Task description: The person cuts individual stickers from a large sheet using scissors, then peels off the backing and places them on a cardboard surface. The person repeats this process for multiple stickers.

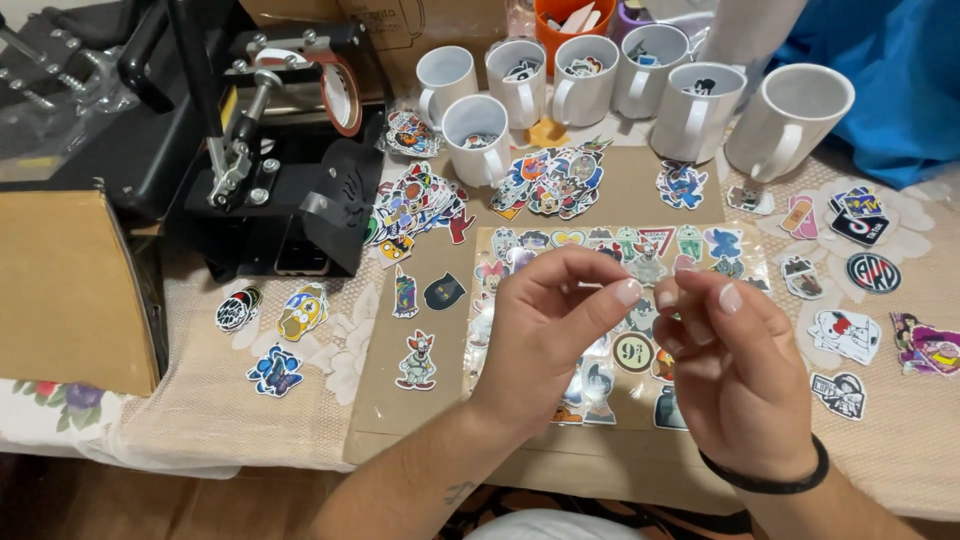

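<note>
Beige tablecloth [215, 400] carries a brown cardboard sheet [640, 185] with a clear sticker sheet [520, 300] on it. We've got our left hand [540, 335] and right hand [735, 370] raised over that sticker sheet, fingertips [628, 292] nearly meeting. Fingers are pressed together in a pinch; can't tell what, if anything, sits between them. Loose stickers [545, 180] piled behind the sheet, white mugs [585, 65] further back. Black heat press [280, 180] off to its left, clown sticker [418, 360] just left of it.
</note>
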